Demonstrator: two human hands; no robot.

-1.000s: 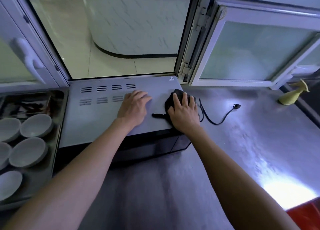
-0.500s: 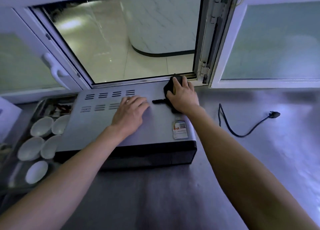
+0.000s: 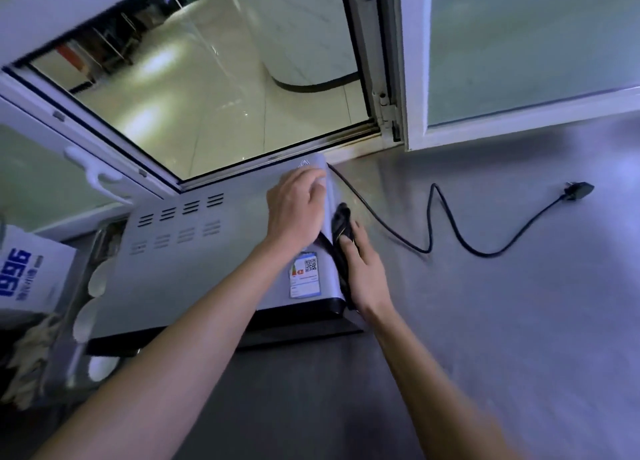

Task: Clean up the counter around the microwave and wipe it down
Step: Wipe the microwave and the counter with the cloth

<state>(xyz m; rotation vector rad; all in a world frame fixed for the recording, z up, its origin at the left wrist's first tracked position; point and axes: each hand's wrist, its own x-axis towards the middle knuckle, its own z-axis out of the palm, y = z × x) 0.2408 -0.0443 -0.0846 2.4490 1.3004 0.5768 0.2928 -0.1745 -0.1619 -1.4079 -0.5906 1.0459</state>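
A silver microwave (image 3: 194, 269) stands on the grey counter (image 3: 485, 321) under an open window. My left hand (image 3: 294, 210) rests on the far right part of its top, fingers loosely bent and blurred. My right hand (image 3: 363, 269) presses a black cloth (image 3: 341, 224) against the microwave's right side wall with straight fingers. The cloth is partly hidden between my palm and the wall. The microwave's black power cord (image 3: 450, 231) lies unplugged across the counter to the right.
A metal tray with several white bowls (image 3: 86, 316) sits left of the microwave, beside a white box with blue print (image 3: 31, 276). The window frame (image 3: 388, 78) and a frosted pane rise behind the counter.
My right hand took the cloth off the microwave's top and down onto its right side. My left hand slid right toward the back corner. The view shifted left and down.
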